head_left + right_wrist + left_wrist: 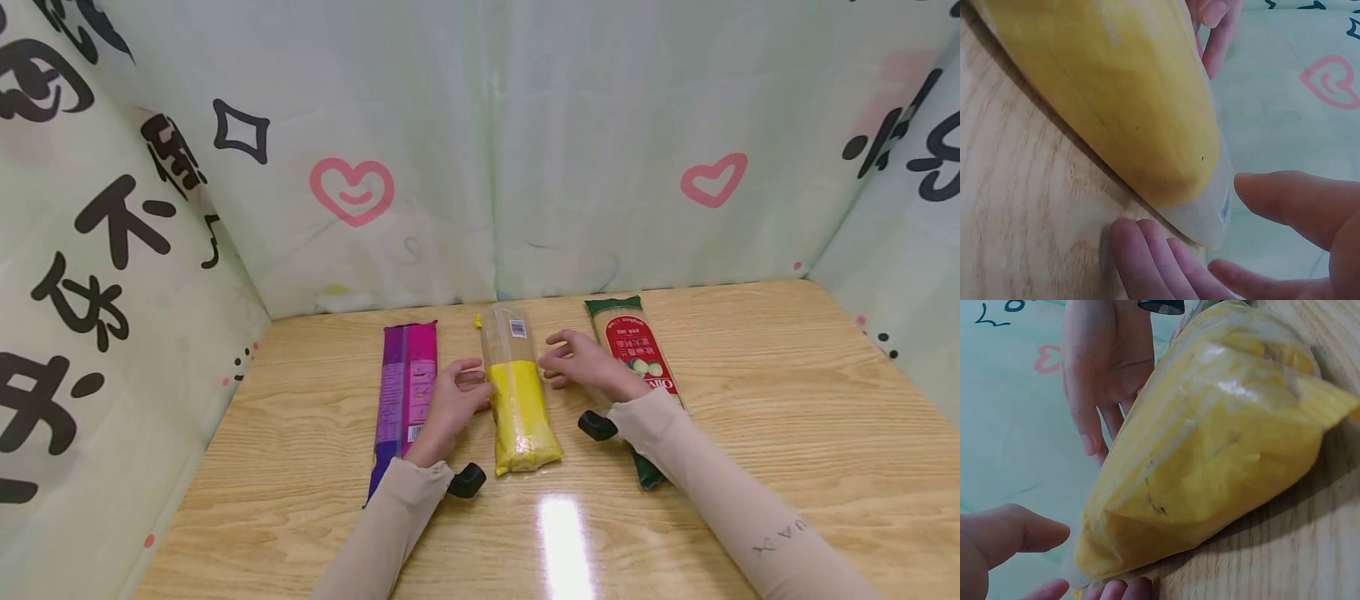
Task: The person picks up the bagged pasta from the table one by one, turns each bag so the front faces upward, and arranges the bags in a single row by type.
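A long yellow and clear plastic packet [517, 400] lies in the middle of the wooden table, a barcode near its far end. Beside its left edge is my left hand [453, 404], with thumb and fingers spread and loosely bent. On the other side, my right hand [588, 367] hovers near the packet's upper right edge, fingers relaxed. In the right wrist view a gap separates that hand's thumb [1285, 200] from the packet. Whether the left fingertips [1113, 590] touch the packet's edge I cannot tell. Neither hand grips anything.
A purple and pink packet [390, 400] lies left, partly behind the left hand. On the right, a green and red spaghetti packet [633, 337] is partly covered by the right forearm. Pale printed curtains [495, 167] stand behind and beside the wooden table [787, 400].
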A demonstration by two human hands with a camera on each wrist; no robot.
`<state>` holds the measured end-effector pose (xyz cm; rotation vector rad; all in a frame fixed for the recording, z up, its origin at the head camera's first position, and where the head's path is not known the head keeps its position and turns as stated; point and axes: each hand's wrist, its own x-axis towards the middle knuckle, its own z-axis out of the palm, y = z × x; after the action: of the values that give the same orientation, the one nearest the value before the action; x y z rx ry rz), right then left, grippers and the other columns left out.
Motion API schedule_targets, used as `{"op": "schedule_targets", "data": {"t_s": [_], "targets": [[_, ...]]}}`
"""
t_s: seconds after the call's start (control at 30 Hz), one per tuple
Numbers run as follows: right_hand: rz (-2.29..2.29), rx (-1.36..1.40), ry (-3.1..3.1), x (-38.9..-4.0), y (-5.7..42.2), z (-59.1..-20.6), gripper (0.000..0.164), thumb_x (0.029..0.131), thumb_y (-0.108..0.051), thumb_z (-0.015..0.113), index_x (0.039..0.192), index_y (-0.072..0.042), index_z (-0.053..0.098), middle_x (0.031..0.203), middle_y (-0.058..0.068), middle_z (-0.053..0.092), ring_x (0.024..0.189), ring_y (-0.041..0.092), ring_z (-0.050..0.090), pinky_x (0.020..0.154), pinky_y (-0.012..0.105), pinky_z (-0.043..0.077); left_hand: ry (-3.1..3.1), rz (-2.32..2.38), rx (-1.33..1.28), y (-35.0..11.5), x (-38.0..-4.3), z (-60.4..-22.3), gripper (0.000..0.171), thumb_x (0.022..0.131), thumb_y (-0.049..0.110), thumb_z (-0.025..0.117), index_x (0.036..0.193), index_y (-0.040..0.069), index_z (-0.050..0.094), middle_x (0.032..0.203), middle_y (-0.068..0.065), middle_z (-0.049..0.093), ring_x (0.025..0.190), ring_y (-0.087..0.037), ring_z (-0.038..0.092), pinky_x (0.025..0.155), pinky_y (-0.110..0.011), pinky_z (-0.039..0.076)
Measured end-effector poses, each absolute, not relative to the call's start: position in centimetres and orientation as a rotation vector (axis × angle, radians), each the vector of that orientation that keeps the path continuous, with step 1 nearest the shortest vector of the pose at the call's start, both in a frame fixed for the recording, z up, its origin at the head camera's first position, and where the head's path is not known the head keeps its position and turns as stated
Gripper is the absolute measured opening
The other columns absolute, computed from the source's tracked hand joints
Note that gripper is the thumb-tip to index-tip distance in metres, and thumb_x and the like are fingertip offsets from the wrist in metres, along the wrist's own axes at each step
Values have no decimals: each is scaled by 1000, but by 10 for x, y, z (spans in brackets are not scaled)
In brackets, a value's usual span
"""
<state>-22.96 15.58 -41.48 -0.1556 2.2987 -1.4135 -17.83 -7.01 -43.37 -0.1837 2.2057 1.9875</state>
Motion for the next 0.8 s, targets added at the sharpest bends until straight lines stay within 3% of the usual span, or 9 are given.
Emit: {"op": "schedule_targets", "data": {"t_s": [0.57, 0.8], "targets": [[-1419, -92, 2244, -228, 140, -412, 66, 98, -22, 62, 147, 4, 28, 136, 28, 51, 107, 34, 66, 95, 42, 55, 2174, 1908, -199, -67, -183, -435, 57, 89, 13, 69, 141, 3, 47, 130, -20, 61, 111, -30, 66, 91, -37, 57], [-1369, -86, 2270, -231, 136, -410, 66, 95, -23, 65, 145, 4, 32, 133, 26, 51, 105, 31, 62, 87, 38, 58, 2164, 1906, -198, -64, -183, -435, 56, 90, 12, 68, 141, 3, 46, 129, -19, 62, 111, -30, 66, 92, -38, 57]]}}
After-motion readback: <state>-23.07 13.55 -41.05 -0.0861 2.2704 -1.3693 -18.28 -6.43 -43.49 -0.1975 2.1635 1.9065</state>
